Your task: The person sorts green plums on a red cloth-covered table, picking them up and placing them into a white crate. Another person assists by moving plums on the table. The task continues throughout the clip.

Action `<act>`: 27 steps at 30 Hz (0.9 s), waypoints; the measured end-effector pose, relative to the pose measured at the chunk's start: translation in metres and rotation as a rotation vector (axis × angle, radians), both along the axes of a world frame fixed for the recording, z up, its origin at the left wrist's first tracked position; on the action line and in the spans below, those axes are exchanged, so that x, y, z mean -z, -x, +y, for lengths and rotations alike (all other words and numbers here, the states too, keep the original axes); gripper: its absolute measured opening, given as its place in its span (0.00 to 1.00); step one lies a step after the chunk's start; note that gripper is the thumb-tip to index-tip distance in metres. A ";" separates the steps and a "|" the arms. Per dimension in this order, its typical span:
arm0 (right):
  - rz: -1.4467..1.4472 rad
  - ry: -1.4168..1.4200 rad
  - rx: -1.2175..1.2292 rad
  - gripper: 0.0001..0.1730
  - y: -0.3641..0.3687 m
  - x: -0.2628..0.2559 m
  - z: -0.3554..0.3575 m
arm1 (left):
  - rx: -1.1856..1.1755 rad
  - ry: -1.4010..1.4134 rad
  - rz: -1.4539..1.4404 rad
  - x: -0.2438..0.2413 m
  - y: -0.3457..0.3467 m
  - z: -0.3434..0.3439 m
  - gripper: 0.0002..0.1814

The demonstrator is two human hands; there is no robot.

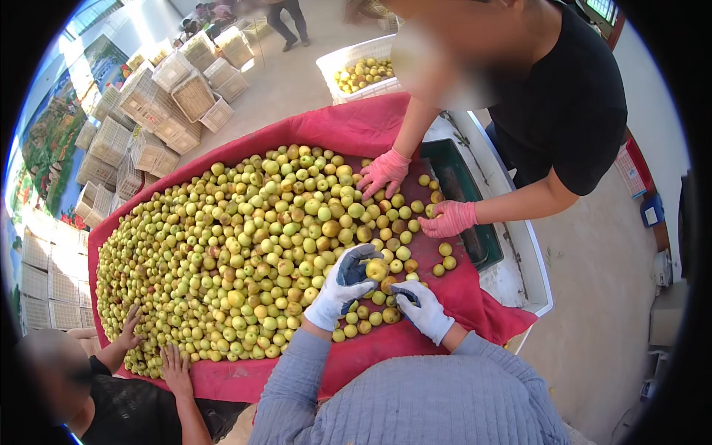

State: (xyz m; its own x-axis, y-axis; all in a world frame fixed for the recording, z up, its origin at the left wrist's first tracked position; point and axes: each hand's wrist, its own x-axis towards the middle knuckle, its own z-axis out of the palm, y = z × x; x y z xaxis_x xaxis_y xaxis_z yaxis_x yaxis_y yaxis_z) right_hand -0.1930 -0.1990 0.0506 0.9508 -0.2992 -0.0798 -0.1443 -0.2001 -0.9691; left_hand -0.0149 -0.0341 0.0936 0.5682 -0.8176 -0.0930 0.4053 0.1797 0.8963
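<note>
My left hand [345,286], in a white and blue work glove, curls its fingers and thumb around a yellow-green apple-like fruit [377,270]. That fruit looks bigger than those around it and seems lifted above them. To its right, my right hand [423,311] wears a matching glove, with fingertips next to a browner fruit [389,285]. Whether they grip it is hard to make out. A wide heap of similar fruits [239,250], some with brown patches, spreads over a red cloth [356,347] and thins out near my hands.
Across from me, a co-worker's pink-gloved hands [384,173] touch the fruit beside a dark green bin [461,206]. At lower left, another person's bare hands [177,370] rest on the heap. Beyond stand a white crate [356,94] of fruit and stacked plastic crates [156,111].
</note>
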 end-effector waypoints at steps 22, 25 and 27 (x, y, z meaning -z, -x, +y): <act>-0.240 -0.083 0.199 0.25 0.014 -0.046 -0.021 | -0.218 -1.505 -1.200 0.061 0.023 0.123 0.60; -0.085 -0.669 0.352 0.18 0.016 -0.032 -0.017 | -0.214 -1.508 -1.023 0.053 0.015 0.095 0.70; -0.059 -0.712 0.411 0.10 0.017 -0.022 -0.021 | -0.238 -1.430 -0.986 0.047 0.010 0.079 0.71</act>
State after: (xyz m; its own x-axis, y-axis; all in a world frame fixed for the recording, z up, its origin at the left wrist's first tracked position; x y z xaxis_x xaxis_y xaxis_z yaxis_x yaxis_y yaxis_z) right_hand -0.2102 -0.2196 0.0728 0.7849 -0.5209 -0.3354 -0.0168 0.5233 -0.8520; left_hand -0.0250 0.0451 0.0465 0.9350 -0.3067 -0.1782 -0.2553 -0.9306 0.2623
